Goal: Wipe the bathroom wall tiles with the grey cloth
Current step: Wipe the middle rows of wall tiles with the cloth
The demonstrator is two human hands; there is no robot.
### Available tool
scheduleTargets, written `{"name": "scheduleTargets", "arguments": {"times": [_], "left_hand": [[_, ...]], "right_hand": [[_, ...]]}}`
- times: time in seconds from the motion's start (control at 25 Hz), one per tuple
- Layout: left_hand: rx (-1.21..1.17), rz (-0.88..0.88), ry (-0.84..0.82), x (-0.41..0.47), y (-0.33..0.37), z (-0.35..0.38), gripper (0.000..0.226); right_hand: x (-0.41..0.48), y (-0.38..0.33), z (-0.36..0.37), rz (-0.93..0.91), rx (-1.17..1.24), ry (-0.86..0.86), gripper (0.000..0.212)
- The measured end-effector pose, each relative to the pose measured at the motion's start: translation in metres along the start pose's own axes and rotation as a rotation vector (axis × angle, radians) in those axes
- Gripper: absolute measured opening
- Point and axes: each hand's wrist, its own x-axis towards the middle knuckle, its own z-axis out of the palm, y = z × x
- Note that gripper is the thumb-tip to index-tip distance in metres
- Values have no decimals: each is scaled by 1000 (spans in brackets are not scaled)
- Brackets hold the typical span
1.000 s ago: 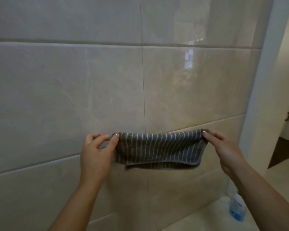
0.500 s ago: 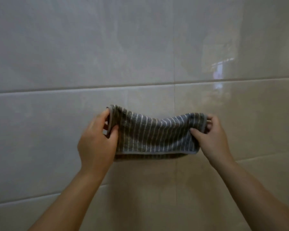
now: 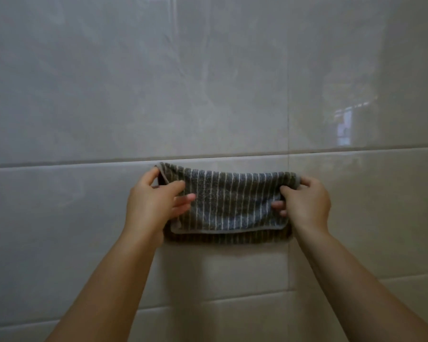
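The cloth (image 3: 229, 203) (grey, pale stripes, folded in 2) hangs before the wall tiles (image 3: 84, 95). The left hand (image 3: 156, 201) grips its 9 o'clock end, the right hand (image 3: 307, 201) its 3 o'clock end.

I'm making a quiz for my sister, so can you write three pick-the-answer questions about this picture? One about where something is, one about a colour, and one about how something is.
1. Where is the cloth?
A) on the floor
B) held by the left hand and right hand in front of the tiles
C) on a hook

2. What colour are the cloth's stripes?
A) red
B) black
C) pale

3. How is the cloth?
A) folded over
B) balled up
C) spread out in one layer

Answers:
1 B: each hand grips one end, with the tiles right behind.
2 C: thin pale lines run down the grey cloth.
3 A: a hemmed edge lies over a second layer that shows below it.
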Motion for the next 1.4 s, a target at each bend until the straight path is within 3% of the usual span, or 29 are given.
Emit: {"name": "scheduleTargets", "arguments": {"times": [0.12,0.24,0.36,0.44,0.56,0.76,0.92,1.4], "left_hand": [[29,97,69,-5,-14,11,70],[224,427,154,-16,-37,21,52],[855,922,149,-8,-71,25,28],[1220,1086,128,8,-87,21,40],[1362,1071,87,20,-74,26,54],[1348,1117,148,38,-62,33,59],[1445,1264,166,41,-103,14,64],[1505,1326,-8,-34,-247,6,63]], "right_hand": [[-10,2,14,14,236,131,38],[-30,21,32,-346,54,214,31],[-40,56,54,-735,-375,115,40],[-36,70,64,-818,-566,65,53],[-24,55,73,-792,-712,109,60],[-11,32,92,-769,-752,213,61],[-20,68,88,-856,-824,229,61],[-79,228,21,-772,-921,112,60]]}}
